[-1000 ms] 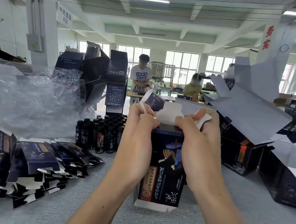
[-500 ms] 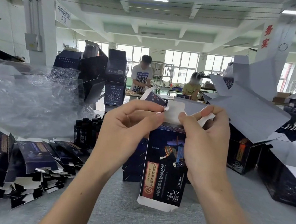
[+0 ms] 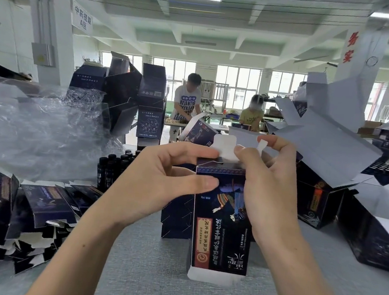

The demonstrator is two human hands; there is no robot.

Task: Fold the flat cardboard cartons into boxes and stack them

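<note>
Head view: workshop, grey table [image 3: 152,276]; our left hand [image 3: 161,182] and right hand [image 3: 269,195] pinch top flaps of the carton [image 3: 218,233], its far side hidden.

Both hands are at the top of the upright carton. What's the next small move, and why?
Probably press the white flap down and tuck it in: it stands upright above the top of the carton, a forefinger of the left hand touches it, and the right hand pinches the small side tab beside it.
</note>
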